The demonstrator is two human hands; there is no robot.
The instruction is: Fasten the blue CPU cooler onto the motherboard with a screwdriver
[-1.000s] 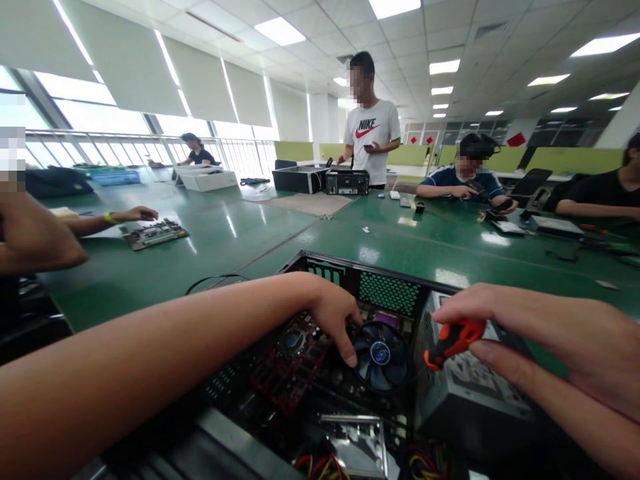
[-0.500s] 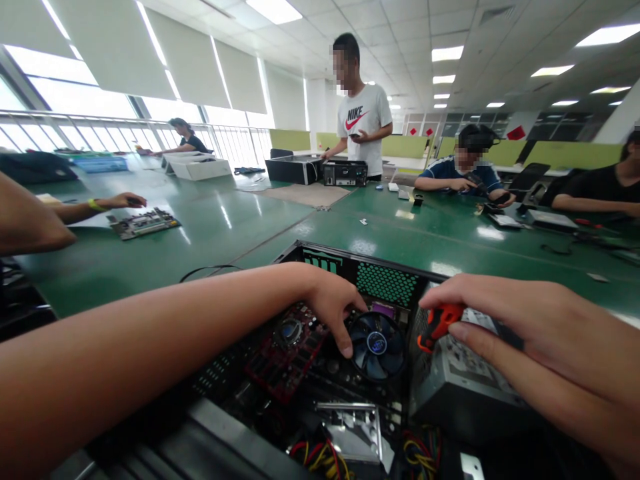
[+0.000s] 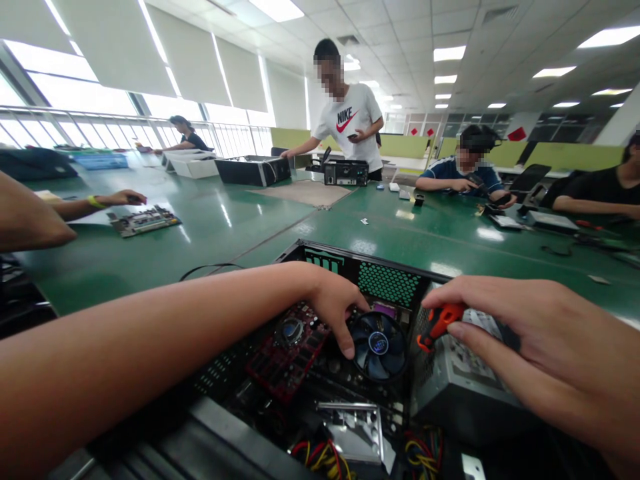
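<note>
An open black computer case (image 3: 260,460) lies before me. Inside it, my left hand (image 3: 336,308) grips the left edge of a round black CPU cooler fan (image 3: 379,343); the thumb shows at the rim and the other fingertips are partly hidden. My right hand (image 3: 525,327) is closed round the orange and black handle of a screwdriver (image 3: 441,325), above the power supply (image 3: 460,373). I cannot make out the screwdriver's shaft. A red graphics card (image 3: 285,353) sits left of the fan, under my left forearm.
Red, yellow and black cables (image 3: 323,459) and a silver bracket (image 3: 353,430) lie at the case's near side. A circuit board (image 3: 145,221) rests on the green table (image 3: 210,240) by a co-worker's hand (image 3: 123,198). Other people and computer cases (image 3: 253,171) are farther back.
Across the table, the person in the white shirt has leaned over and shifted a black case to the left. My hands, the fan and the screwdriver stay almost unmoved.
</note>
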